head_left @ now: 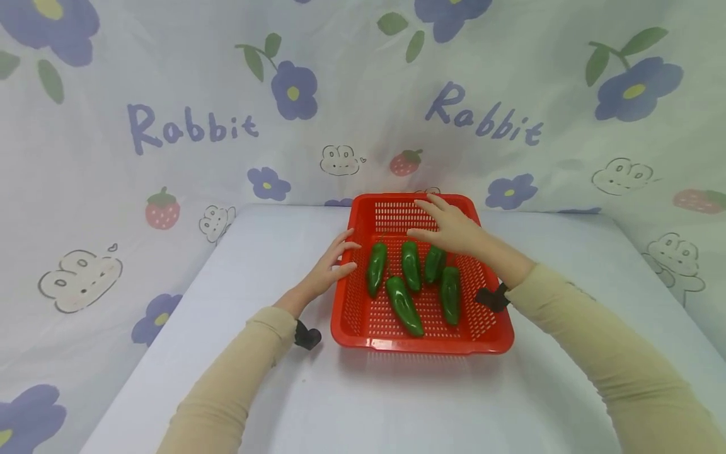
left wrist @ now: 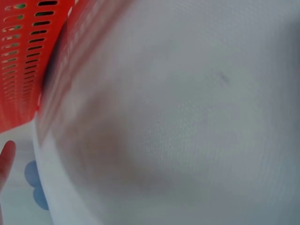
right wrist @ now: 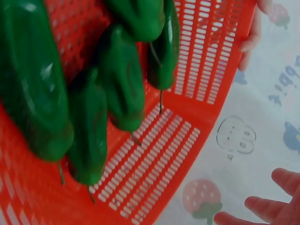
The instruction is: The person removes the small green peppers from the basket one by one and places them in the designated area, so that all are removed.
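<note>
Several glossy green peppers (head_left: 404, 306) lie in a red perforated plastic basket (head_left: 422, 345); in the right wrist view, thin stems show on the peppers (right wrist: 124, 79). Beside the basket's left rim is my left hand (head_left: 330, 268), fingers spread and reaching to the rim; whether it bears on the rim I cannot tell. One of its fingers (left wrist: 5, 159) shows at the edge of the left wrist view. My right hand (head_left: 450, 228) hovers over the back right part of the basket, fingers apart, holding nothing. Its fingers (right wrist: 269, 208) appear at lower right in the right wrist view.
The basket stands on a white-covered table (head_left: 272, 239) near its back edge. Behind hangs a white cloth (head_left: 363, 94) printed with flowers, rabbits and strawberries. Black wrist-camera mounts (head_left: 307, 335) sit at both cuffs, the right one close to the basket's right rim.
</note>
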### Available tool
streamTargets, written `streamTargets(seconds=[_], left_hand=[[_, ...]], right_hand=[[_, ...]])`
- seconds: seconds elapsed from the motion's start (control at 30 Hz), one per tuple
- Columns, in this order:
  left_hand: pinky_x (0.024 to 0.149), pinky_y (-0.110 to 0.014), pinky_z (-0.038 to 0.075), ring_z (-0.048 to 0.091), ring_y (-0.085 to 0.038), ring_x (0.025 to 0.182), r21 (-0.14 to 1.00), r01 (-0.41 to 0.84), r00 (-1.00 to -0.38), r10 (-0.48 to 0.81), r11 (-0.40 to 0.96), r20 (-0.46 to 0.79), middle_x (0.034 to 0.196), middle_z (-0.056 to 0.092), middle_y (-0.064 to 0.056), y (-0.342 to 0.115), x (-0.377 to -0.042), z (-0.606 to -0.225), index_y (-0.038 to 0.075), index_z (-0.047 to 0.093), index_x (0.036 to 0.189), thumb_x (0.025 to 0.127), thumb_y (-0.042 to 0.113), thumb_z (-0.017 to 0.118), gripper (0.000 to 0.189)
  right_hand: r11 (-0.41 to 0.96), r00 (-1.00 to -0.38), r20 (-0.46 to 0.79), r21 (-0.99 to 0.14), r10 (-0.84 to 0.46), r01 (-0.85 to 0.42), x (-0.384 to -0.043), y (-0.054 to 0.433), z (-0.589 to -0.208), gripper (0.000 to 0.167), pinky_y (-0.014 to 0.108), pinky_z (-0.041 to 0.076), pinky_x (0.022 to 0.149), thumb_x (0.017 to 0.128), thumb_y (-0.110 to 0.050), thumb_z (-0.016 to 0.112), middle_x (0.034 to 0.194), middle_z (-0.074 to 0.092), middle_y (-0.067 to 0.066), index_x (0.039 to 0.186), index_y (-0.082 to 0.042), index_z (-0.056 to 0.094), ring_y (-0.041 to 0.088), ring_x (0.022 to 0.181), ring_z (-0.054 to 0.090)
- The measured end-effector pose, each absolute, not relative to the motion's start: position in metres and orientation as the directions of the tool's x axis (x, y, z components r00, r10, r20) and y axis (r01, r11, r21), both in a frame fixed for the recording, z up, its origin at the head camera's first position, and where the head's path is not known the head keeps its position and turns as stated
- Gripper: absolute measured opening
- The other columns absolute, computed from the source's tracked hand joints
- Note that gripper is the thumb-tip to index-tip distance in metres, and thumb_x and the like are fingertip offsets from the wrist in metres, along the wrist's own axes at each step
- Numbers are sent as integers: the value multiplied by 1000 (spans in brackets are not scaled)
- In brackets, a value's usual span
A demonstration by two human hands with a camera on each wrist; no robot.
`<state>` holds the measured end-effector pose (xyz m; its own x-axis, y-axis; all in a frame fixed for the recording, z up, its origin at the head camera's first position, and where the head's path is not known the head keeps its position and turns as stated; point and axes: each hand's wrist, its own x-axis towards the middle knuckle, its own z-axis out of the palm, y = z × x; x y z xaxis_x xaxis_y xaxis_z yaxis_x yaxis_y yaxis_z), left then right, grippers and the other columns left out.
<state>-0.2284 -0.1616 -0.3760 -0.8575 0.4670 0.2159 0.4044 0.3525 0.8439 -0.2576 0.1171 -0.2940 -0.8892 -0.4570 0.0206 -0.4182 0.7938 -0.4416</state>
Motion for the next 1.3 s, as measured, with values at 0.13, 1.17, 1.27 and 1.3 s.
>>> streamTargets(seconds=[0.13, 1.17, 1.27, 1.3], left_hand=[[94, -55, 37, 19, -36, 134, 851, 404, -858, 463, 335, 225, 151, 10, -18, -162, -229, -378, -5, 42, 124, 88, 8, 47, 39], [92, -50, 43, 28, -38, 130, 871, 397, -858, 453, 289, 241, 151, 10, -19, -160, -229, -381, -6, 41, 124, 88, 7, 44, 39], [92, -50, 44, 30, -38, 129, 872, 392, -861, 450, 293, 236, 151, 10, -18, -160, -229, -381, -6, 41, 124, 88, 8, 44, 39], [92, -50, 44, 30, -38, 128, 871, 392, -862, 449, 297, 235, 151, 11, -18, -160, -229, -381, -6, 41, 124, 88, 9, 44, 40]], right_hand=[[777, -884, -3, -478, -468, -410, -261, 104, -298, 77, 59, 22, 105, 85, -50, 54, 151, 16, 17, 144, -11, 25, 38, 136, 19], [573, -920, -138, -812, -367, -106, -277, 57, -348, 71, 55, 26, 104, 86, -43, 55, 148, 28, 13, 144, -13, 26, 33, 133, 29], [512, -920, -165, -858, -354, -43, -279, 54, -354, 71, 55, 27, 104, 86, -41, 57, 148, 27, 13, 143, -12, 26, 33, 132, 30], [492, -920, -172, -870, -353, -26, -279, 52, -356, 71, 54, 28, 104, 86, -40, 57, 148, 27, 13, 143, -11, 26, 33, 131, 31]])
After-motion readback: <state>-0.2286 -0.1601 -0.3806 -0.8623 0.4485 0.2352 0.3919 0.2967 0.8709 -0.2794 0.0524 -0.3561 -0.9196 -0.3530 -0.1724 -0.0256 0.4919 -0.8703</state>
